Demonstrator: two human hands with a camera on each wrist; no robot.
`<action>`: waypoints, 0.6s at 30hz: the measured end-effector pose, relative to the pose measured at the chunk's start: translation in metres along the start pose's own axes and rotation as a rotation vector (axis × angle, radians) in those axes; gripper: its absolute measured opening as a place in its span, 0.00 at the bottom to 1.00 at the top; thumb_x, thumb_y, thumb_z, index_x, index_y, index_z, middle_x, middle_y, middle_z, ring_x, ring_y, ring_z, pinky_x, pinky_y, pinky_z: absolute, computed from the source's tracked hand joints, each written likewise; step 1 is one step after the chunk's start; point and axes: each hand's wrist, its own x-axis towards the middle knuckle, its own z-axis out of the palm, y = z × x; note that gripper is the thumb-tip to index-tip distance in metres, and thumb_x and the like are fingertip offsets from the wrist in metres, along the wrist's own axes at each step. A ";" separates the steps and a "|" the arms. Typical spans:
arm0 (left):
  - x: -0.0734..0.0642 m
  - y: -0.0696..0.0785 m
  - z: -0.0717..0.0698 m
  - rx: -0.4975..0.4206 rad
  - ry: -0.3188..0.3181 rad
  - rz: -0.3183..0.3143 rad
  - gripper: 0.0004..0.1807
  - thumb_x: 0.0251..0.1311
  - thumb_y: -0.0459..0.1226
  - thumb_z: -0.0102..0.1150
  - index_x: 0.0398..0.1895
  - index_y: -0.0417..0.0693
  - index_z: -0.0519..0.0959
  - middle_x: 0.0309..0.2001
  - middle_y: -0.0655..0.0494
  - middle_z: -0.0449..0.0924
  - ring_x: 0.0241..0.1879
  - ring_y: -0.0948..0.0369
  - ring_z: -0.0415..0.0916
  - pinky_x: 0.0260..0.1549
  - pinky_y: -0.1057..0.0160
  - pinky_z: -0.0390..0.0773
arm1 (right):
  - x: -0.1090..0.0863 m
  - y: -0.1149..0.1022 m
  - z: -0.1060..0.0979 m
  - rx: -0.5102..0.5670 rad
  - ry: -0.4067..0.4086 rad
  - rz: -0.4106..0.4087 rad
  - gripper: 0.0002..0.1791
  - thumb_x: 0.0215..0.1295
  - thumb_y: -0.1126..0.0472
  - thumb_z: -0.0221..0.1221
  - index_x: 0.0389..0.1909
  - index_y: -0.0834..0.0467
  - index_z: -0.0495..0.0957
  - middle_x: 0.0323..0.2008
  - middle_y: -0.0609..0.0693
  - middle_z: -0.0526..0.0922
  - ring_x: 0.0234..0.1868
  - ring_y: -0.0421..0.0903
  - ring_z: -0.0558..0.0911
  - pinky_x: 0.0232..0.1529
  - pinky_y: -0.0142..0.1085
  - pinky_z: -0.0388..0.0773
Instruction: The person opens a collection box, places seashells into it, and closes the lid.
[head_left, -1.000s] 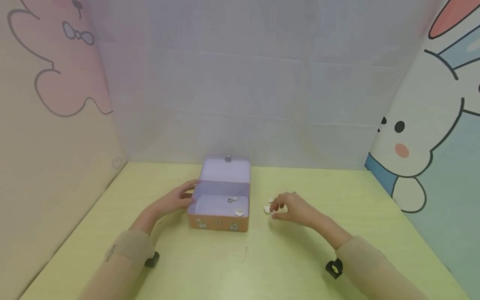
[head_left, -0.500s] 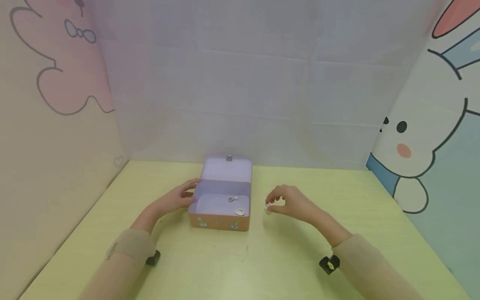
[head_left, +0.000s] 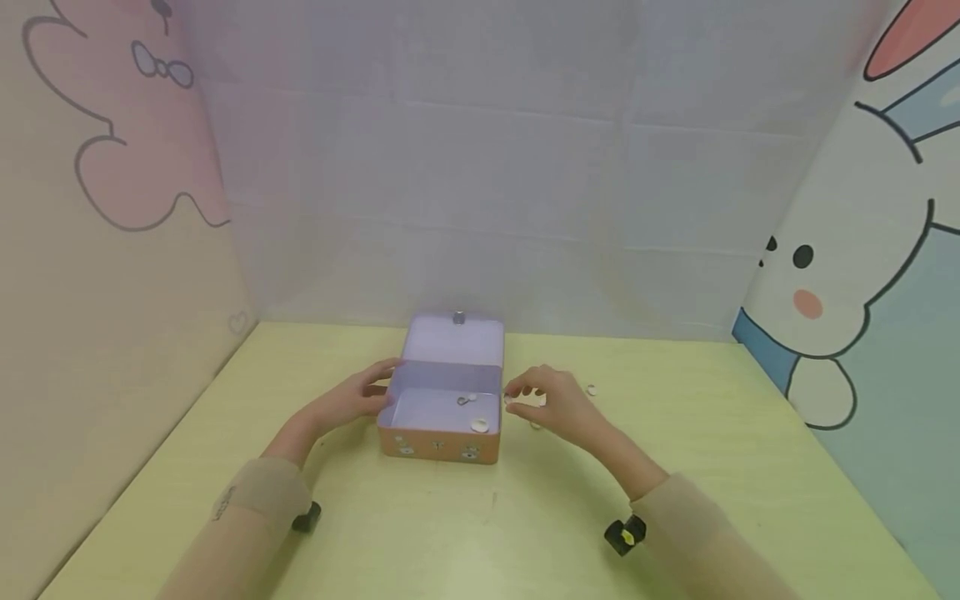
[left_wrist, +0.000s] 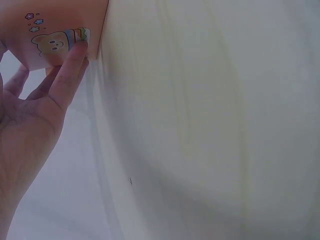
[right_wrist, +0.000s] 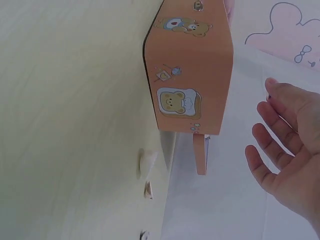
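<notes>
An orange tin box (head_left: 438,445) with a lilac inside stands with its lid (head_left: 453,340) tipped back. My left hand (head_left: 348,402) rests at its left side; in the left wrist view a finger lies flat on the bear picture there. Inside the box are a small ring (head_left: 462,401) with a white part and a round white piece (head_left: 480,425). Just beyond the right rim, my right hand (head_left: 558,406) pinches a small whitish piece (right_wrist: 268,97) between thumb and index finger, its kind too small to tell. The other right fingers are spread loosely.
Several small pieces lie on the pale yellow table (head_left: 480,533) right of the box, among them a shell-like white piece (right_wrist: 147,162), a smaller piece (right_wrist: 148,190) and one farther right (head_left: 592,390). A white wall (head_left: 480,208) rises behind; printed panels flank both sides.
My right hand has picked up the small whitish piece from the table and moved left with it, to the box's right rim. The left hand and the box have stayed in place.
</notes>
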 end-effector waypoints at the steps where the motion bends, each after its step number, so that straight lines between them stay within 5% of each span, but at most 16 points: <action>1: 0.000 -0.001 0.000 -0.001 0.000 0.000 0.34 0.68 0.35 0.49 0.74 0.54 0.48 0.73 0.41 0.46 0.69 0.39 0.50 0.60 0.43 0.66 | 0.001 0.000 0.004 0.008 0.010 0.000 0.11 0.56 0.60 0.67 0.40 0.56 0.82 0.36 0.46 0.84 0.39 0.50 0.80 0.41 0.46 0.80; 18: -0.003 -0.013 0.002 -0.021 -0.007 0.024 0.35 0.68 0.36 0.50 0.74 0.54 0.48 0.73 0.40 0.46 0.69 0.38 0.51 0.59 0.43 0.66 | 0.017 0.005 0.046 0.028 0.077 0.024 0.09 0.54 0.63 0.67 0.37 0.58 0.82 0.35 0.48 0.84 0.36 0.47 0.79 0.36 0.39 0.81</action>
